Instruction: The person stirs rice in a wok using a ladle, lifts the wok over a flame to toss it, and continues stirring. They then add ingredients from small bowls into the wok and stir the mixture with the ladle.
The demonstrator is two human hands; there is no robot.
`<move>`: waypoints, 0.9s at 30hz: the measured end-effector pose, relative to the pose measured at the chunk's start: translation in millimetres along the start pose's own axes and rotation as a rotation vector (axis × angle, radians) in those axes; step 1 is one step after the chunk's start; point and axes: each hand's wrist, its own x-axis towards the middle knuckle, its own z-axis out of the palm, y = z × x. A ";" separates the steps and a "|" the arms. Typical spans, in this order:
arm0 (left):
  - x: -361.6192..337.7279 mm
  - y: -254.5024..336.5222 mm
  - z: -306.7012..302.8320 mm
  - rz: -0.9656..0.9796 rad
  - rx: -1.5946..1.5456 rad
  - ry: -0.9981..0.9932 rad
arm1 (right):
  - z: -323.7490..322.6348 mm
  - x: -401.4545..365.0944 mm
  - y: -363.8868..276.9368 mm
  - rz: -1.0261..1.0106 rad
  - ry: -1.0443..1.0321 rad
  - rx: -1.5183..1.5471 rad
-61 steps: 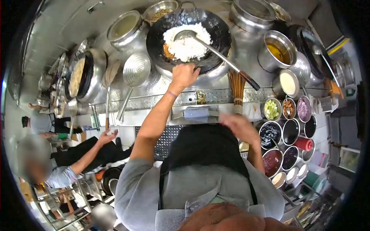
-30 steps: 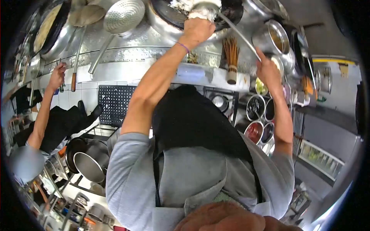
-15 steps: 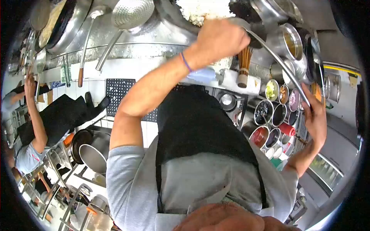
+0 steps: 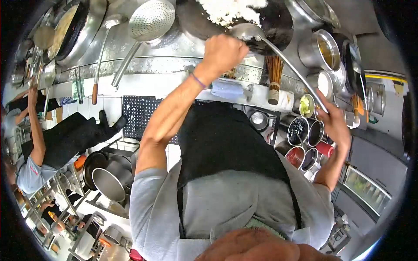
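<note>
My left hand point(image 4: 225, 53) is a closed fist at the near rim of a dark wok point(image 4: 278, 24); the fingers hide the exact grip point. White rice point(image 4: 230, 11) lies in the wok, towards its far side. In my right hand point(image 4: 334, 119) is the end of a long metal ladle point(image 4: 289, 61). Its bowl rests over the near part of the wok, just right of my left fist, with some white grains by it. A bamboo brush point(image 4: 274, 80) stands below the wok's rim.
A perforated strainer point(image 4: 151, 21) and a wooden-handled ladle point(image 4: 95, 91) lie at the upper left. Ingredient pots point(image 4: 298, 130) stand near my right forearm, below a steel pot of yellowish liquid point(image 4: 326, 50). A co-worker point(image 4: 37, 148) is at the left. A folded blue cloth point(image 4: 227, 88) lies on the counter edge.
My left fist has moved left. My right hand has shifted up and left with the ladle, whose bowl now shows lower in the wok. The rice has shifted slightly.
</note>
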 end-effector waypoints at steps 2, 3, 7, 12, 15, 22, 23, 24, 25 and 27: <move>15.9 23.4 -26.1 0.146 0.005 0.055 | -38.1 -23.0 -11.5 -0.049 0.004 -0.075; 22.5 34.4 -39.3 0.220 0.012 0.071 | -52.5 -29.6 -18.9 -0.112 0.012 -0.127; 44.8 36.6 -44.6 0.171 0.035 -0.009 | -37.7 9.7 -18.3 -0.040 -0.016 -0.099; -20.1 -23.1 51.5 0.098 0.057 -0.098 | 83.4 87.8 -11.9 -0.042 0.240 -0.056; -70.8 3.7 17.1 0.026 0.003 -0.177 | 46.8 42.4 -3.8 -0.038 0.163 0.022; 36.1 10.9 -17.3 0.083 0.033 0.042 | 5.8 28.8 -26.4 -0.108 0.144 -0.112; 28.8 3.6 4.4 0.071 0.047 0.057 | 24.6 47.3 -30.8 -0.020 0.158 -0.159; 12.2 -1.8 21.8 0.073 0.027 0.010 | 46.8 70.7 -30.7 0.066 0.178 -0.202; -6.8 -4.1 31.9 0.047 -0.005 -0.062 | 67.4 84.3 -24.8 0.105 0.202 -0.214; -51.6 -12.4 45.3 0.055 0.014 -0.148 | 55.6 61.2 -15.0 0.084 0.183 -0.127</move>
